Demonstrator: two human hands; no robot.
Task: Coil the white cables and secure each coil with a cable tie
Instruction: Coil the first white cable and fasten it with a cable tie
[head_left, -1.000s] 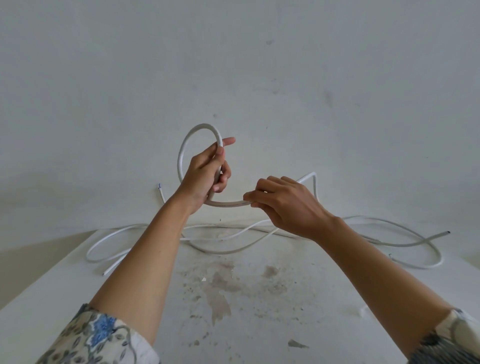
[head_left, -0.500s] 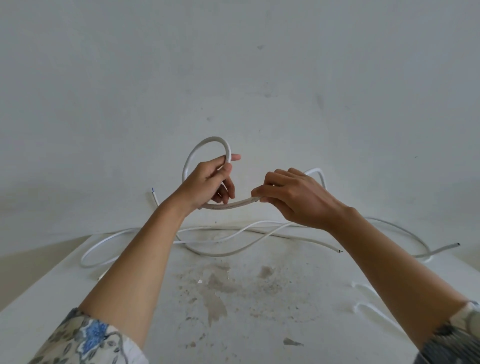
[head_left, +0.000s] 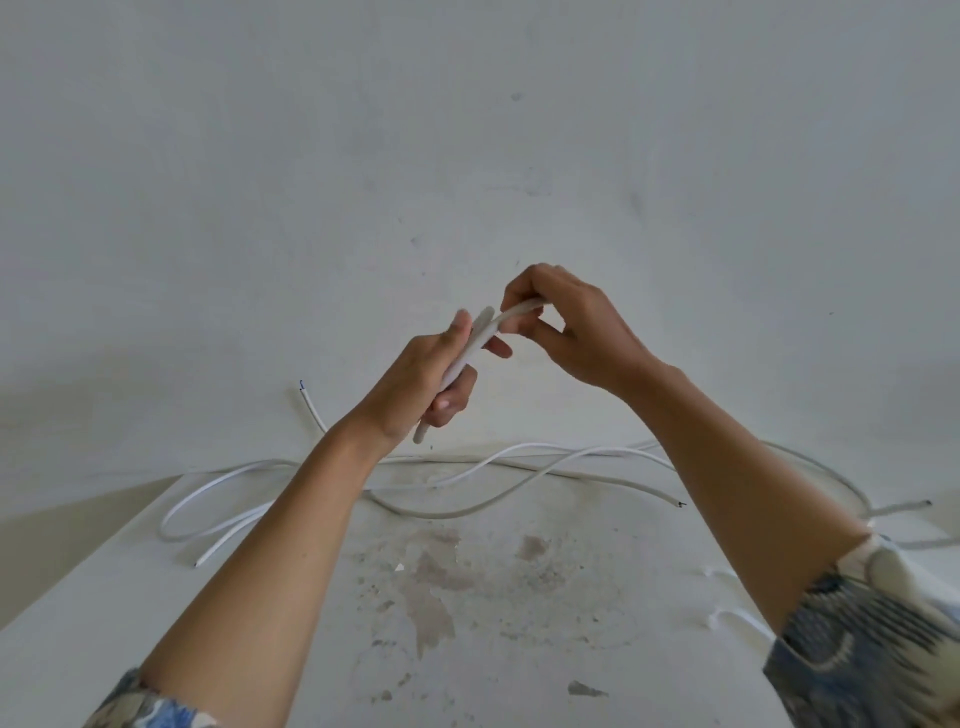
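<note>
A: What could be lost from here?

B: The loop could be sprung open; the held cable (head_left: 470, 345) is judged stiff, and it is clasped only by the curled fingers of the left grip (head_left: 415, 387) and pinched at its upper bend between the thumb and fingertips of the right grip (head_left: 576, 332); a slackened pinch would be enough. Any trailing length could also be snagged among the loose cables (head_left: 467, 512) crossed on the surface (head_left: 519, 649).

A: And how is the cable seen?

B: White, smooth, round in section; it is held up in the air before the wall (head_left: 467, 130), well above the surface; it is seen nearly edge-on, so the number of turns cannot be told; nothing is seen bound round it.
</note>
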